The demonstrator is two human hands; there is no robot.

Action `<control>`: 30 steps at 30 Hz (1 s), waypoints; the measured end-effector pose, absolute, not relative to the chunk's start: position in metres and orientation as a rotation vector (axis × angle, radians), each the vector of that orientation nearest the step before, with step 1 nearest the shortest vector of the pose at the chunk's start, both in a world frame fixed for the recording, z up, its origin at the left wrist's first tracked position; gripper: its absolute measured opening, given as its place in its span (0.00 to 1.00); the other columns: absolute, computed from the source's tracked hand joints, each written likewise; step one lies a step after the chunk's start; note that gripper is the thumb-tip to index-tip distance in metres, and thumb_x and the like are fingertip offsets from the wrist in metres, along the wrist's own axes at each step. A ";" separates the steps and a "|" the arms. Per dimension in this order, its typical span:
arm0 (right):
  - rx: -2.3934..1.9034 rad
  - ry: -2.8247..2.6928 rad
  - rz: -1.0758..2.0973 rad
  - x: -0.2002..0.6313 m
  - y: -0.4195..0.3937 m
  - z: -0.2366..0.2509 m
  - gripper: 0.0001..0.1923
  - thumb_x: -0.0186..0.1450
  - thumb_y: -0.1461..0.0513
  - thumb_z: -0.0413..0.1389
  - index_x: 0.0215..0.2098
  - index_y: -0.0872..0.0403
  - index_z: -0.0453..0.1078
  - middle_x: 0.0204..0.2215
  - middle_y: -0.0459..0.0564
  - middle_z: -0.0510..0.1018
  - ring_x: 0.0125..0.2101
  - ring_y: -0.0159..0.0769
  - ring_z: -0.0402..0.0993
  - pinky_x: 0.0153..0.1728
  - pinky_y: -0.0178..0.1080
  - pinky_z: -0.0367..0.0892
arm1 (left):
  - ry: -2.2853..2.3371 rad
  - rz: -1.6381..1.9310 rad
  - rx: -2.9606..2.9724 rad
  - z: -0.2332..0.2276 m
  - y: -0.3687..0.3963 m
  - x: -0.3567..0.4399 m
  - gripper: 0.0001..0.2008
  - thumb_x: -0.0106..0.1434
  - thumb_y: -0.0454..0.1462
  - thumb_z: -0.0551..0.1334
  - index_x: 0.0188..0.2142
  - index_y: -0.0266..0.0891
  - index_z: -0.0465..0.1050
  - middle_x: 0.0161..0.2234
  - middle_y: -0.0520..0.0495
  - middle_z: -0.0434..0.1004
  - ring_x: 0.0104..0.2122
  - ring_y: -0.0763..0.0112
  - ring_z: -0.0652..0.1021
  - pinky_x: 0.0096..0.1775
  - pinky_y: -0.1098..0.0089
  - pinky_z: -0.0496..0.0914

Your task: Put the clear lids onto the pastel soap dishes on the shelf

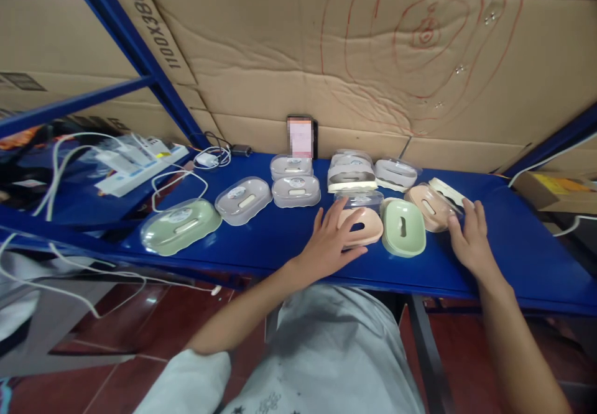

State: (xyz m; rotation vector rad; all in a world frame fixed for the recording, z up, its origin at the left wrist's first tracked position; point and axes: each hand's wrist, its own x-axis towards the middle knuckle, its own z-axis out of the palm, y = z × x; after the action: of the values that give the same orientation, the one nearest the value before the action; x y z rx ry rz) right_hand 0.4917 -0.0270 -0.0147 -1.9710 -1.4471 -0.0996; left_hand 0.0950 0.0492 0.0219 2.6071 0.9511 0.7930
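At a blue shelf (280, 240) lined with soap boxes, the left hand (332, 243) rests fingers spread on a pink box (364, 226), steadying it; the right hand (469, 237), fingers loosely open, touches a peach box (429, 207) beside a green one (403, 227).

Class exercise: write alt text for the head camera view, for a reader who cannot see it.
A person's left hand rests on a pink plastic soap dish on a blue metal shelf, while the right hand touches a peach lidded soap dish. A green open soap dish sits between them; clear-lidded dishes lie further left.
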 end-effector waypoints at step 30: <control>-1.166 -2.652 -0.018 0.199 0.093 0.038 0.22 0.75 0.60 0.62 0.65 0.58 0.72 0.62 0.63 0.79 0.64 0.52 0.73 0.70 0.60 0.55 | 1.354 1.153 2.554 0.042 0.105 -0.041 0.15 0.78 0.42 0.56 0.57 0.42 0.77 0.56 0.39 0.79 0.58 0.55 0.79 0.62 0.53 0.72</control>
State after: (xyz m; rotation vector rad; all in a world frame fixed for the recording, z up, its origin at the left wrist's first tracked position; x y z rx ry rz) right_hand 0.1988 0.0933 0.0380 -1.1658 -2.6518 -0.0181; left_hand -0.0406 0.1048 0.0420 2.5539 1.3538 1.1527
